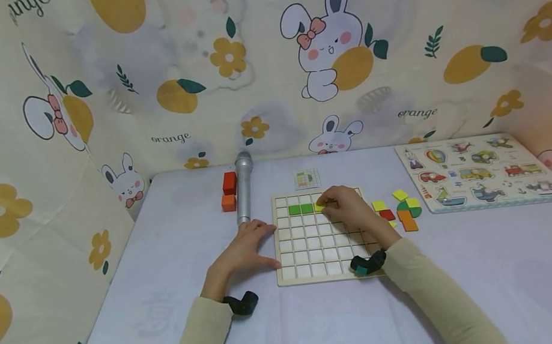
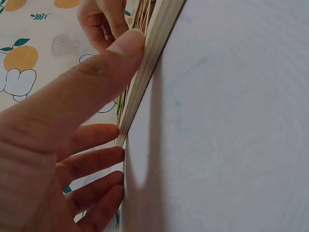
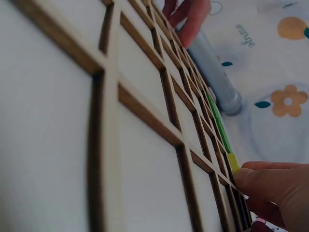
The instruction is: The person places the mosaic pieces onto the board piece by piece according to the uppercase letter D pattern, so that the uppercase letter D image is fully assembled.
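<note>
A wooden grid board (image 1: 321, 279) with square cells lies flat in the middle of the table. My left hand (image 1: 241, 249) is at its left side, with thumb and fingers spread apart; in the left wrist view the thumb (image 2: 104, 77) and fingertips (image 2: 113, 154) meet the board's edge. Over the upper part of the board, my right hand (image 1: 350, 208) pinches a yellow square tile (image 1: 319, 207) between thumb and fingers. Green tiles (image 1: 301, 209) sit in the grid directly left of it. From the right wrist, the yellow tile (image 3: 232, 162) appears at the row of green.
Loose yellow, red, green and orange tiles (image 1: 408, 220) lie right of the board. A small pattern card (image 1: 307, 179) is behind it. To the left are a silver microphone (image 1: 243, 189) and two red-orange blocks (image 1: 228, 183). A picture puzzle board (image 1: 478, 170) lies at back right.
</note>
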### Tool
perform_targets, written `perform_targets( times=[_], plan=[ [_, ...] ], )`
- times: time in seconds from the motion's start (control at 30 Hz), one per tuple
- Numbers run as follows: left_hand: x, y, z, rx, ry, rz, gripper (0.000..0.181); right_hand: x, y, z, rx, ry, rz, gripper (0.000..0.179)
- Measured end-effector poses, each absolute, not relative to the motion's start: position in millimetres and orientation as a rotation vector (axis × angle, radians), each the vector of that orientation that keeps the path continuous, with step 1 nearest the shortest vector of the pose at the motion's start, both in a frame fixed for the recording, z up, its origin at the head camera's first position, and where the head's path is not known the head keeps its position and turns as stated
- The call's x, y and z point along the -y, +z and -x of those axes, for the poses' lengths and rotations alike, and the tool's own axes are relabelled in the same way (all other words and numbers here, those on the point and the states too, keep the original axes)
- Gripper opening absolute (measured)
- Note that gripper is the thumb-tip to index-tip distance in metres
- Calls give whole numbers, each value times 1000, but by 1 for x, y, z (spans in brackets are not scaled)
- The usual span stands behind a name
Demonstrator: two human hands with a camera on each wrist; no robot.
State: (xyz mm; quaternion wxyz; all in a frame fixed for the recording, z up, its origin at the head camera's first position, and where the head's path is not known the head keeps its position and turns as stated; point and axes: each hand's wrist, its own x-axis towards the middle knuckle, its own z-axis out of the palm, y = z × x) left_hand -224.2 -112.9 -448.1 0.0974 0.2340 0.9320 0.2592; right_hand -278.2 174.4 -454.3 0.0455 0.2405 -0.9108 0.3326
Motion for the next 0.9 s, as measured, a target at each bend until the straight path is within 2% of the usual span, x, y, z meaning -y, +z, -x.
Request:
perform_targets(
  times=[0.2,0.9],
  plan=[
    [113,-449,225,-2766,762,-699,81,-177,-459,279,2736,961,-795,15],
    [113,-448,225,-2767,764,-709,81,-178,-462,281,2776,903,-734,8]
  ],
)
